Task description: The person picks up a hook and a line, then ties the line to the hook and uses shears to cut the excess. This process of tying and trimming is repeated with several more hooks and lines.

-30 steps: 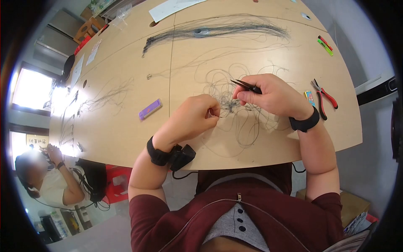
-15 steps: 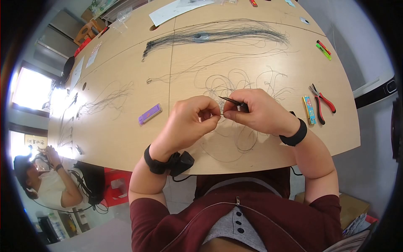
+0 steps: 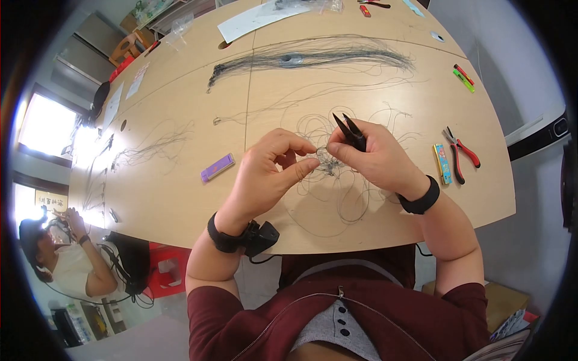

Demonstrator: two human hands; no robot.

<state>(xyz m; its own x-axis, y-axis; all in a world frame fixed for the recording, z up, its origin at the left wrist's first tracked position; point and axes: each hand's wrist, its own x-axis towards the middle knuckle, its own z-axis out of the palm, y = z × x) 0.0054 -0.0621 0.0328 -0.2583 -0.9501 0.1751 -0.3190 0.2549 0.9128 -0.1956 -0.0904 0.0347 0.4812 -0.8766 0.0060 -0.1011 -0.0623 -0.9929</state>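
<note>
Tweezers [image 3: 357,141], one pair, now point farther forward, gripped in the right hand [image 3: 379,155]; whether the left hand [image 3: 265,168] pinches anything, I cannot tell. One strand tangle [image 3: 329,166] lies beneath.

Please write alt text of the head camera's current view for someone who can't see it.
A person's left hand and right hand nearly meet over a tangle of dark strands on a table, the right holding a black pointed tool. Red-handled pliers lie to the right, a purple case to the left, and a long bundle of strands beyond.
</note>
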